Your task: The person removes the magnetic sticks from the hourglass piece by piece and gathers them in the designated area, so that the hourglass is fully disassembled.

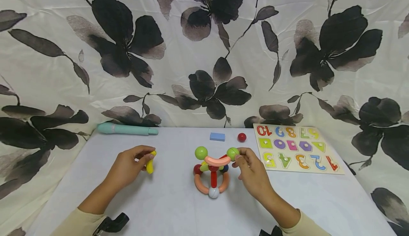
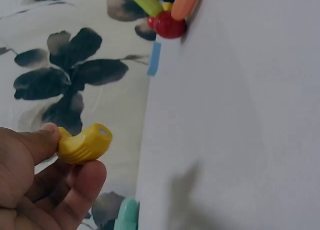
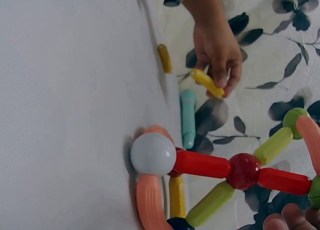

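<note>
While curved yellow piece (image 2: 91,146) juts beyond left fingers (image 2: 90,179) clamped on it, right fingers (image 1: 247,152) pinch rightmost green ball (image 1: 232,153).

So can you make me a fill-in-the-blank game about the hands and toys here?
1. The left hand holds a curved piece coloured ____.
2. The right hand pinches a ball whose colour is ____.
3. Near the blue block sits a loose ball coloured ____.
4. The biggest number on the number board is ____.

Missing words: yellow; green; red; 10.
</note>
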Demonstrator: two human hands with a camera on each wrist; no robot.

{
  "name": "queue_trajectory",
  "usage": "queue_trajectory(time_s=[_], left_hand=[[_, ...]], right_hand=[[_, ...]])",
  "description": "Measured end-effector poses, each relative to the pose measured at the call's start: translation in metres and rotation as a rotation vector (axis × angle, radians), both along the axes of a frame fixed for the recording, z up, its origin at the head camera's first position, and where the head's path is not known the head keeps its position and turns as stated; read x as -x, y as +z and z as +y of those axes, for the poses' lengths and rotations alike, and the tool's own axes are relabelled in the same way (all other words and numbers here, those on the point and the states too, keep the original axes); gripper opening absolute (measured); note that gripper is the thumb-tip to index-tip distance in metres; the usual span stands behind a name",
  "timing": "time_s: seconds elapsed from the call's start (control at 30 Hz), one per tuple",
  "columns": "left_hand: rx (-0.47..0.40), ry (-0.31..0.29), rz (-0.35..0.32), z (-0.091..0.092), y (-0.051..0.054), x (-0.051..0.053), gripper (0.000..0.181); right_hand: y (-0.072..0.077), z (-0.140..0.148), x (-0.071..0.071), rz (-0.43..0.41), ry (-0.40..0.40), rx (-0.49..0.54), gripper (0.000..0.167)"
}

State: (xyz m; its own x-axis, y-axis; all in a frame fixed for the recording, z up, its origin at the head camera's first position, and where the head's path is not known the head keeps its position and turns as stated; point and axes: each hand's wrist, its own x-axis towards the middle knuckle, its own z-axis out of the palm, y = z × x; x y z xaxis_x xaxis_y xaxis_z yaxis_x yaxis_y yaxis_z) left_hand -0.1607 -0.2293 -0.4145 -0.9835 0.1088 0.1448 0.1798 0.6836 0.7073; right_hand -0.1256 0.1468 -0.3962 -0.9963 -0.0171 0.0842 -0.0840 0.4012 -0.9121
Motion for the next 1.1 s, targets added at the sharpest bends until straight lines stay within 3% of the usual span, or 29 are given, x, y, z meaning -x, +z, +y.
queue_trajectory(time_s=[0.37, 0.57, 0.87, 1.1], left_hand=[[0.12, 0.073, -0.079, -0.043, 0.0, -0.006, 0.033], [0.2, 0.11, -0.061, -0.062, -0.002, -0.01, 0.035], [0.226, 0.183, -0.137, -0.084, -0.01, -0.01, 0.035], [0.251, 0.173, -0.193, -0.096, -0.019, -0.008, 0.034]], right_hand=[[0.0, 0.001, -0.001, -0.007, 0.001, 0.0, 0.027], [0.001, 0.0, -0.001, -0.014, -0.003, 0.005, 0.027], [0.0, -0.001, 0.0, -0.004, -0.001, 0.001, 0.027], [-0.001, 0.0, -0.001, 0.0, 0.002, 0.001, 0.026]])
